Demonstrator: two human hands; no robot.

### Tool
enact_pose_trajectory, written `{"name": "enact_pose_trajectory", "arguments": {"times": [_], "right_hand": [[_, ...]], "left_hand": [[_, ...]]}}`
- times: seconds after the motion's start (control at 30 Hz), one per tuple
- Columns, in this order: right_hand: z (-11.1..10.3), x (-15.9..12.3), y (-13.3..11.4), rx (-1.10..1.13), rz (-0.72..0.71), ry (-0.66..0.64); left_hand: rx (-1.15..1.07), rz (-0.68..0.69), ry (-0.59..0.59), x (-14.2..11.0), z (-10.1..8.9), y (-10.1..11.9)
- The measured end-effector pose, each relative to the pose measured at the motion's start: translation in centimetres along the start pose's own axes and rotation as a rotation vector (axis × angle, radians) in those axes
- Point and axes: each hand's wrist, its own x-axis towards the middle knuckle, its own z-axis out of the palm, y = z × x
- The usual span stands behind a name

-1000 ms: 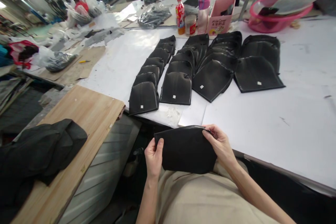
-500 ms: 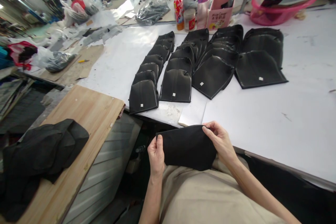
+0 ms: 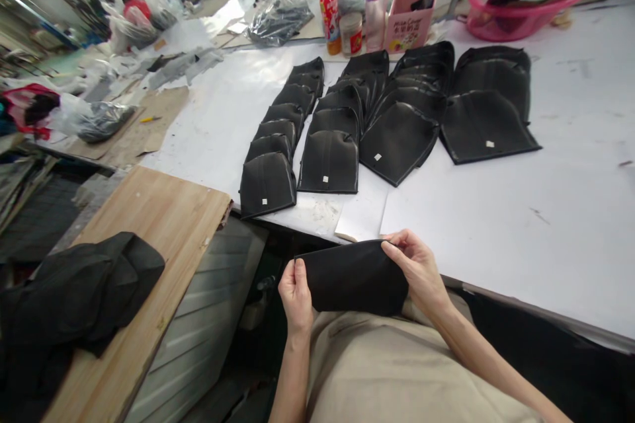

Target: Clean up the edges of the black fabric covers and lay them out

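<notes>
A flat black fabric piece (image 3: 354,281) is stretched between my hands, over my lap and just in front of the table edge. My left hand (image 3: 296,294) pinches its left upper corner, thumb on the near face. At the other end, my right hand (image 3: 414,268) grips the upper right corner between thumb and fingers. Beyond it, on the white table (image 3: 496,225), lie several overlapping rows of black sewn pieces (image 3: 330,155), the front ones each bearing a small white sticker (image 3: 325,179).
A wooden board (image 3: 163,198) at left carries a heap of black cloth (image 3: 94,284). Along the back stand a red-labelled bottle (image 3: 330,16), a jar (image 3: 351,34), a pink-lidded bottle (image 3: 377,10), a pink box (image 3: 413,13) and a pink basin (image 3: 526,20). A yellow cutter (image 3: 150,119) lies further left.
Both hands keep their hold on the black fabric piece. Its lower edge sits slightly higher, and the view has shifted a little.
</notes>
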Motion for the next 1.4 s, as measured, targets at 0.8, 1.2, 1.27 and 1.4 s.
{"name": "enact_pose_trajectory", "arguments": {"times": [0.8,1.2,1.27,1.4], "right_hand": [[0.9,-2.2,-2.5,-0.519,-0.377,-0.428],[-0.3,-2.7,-2.9,-0.473,-0.274,-0.36],[-0.5,-2.5,-2.9,-0.531,-0.251,-0.378],[-0.8,-2.3,-2.6,-0.591,-0.249,-0.358]], "left_hand": [[0.236,0.728,-0.51,-0.7,4.0,4.2],[0.025,0.303,-0.561,-2.2,4.7,5.0],[0.036,0.22,-0.553,-2.4,4.7,5.2],[0.007,0.108,-0.543,-2.6,4.6,5.3]]}}
